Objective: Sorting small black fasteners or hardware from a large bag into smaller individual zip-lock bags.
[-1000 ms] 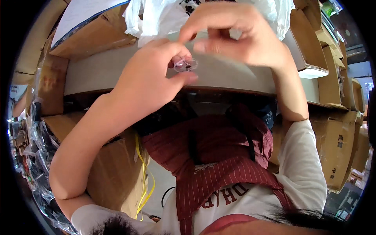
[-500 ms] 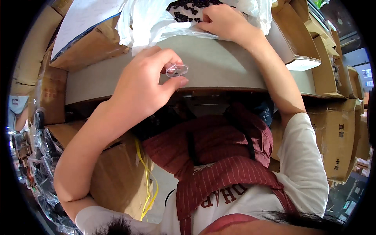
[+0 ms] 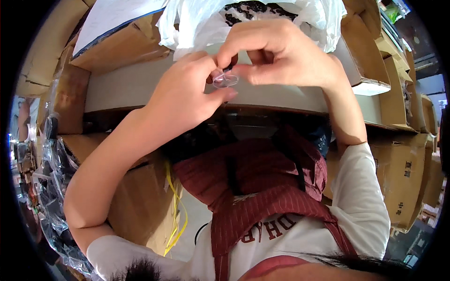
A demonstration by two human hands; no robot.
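Between the thumb and fingers of my left hand (image 3: 190,89) is a small clear plastic piece with rounded lobes (image 3: 225,80). Just above it, my right hand (image 3: 286,54) pinches a small black part (image 3: 228,68) between thumb and forefinger. The black part meets the upper edge of the clear piece; whether it is seated in it I cannot tell. Behind my right hand lies a white plastic bag (image 3: 194,28), its mouth spread wide. Many small black parts (image 3: 255,8) lie inside the bag, partly hidden by my right hand.
A grey work surface (image 3: 126,89) runs beneath my hands. Cardboard boxes flank it: one with a paper sheet (image 3: 117,21) on the left, an open carton (image 3: 363,56) on the right. Yellow strapping (image 3: 174,210) hangs below left, near plastic-wrapped goods (image 3: 51,187).
My right hand has come out of the bag, down and toward my left hand, now with a black part in its fingers. My left hand still holds the clear piece, slightly further right.
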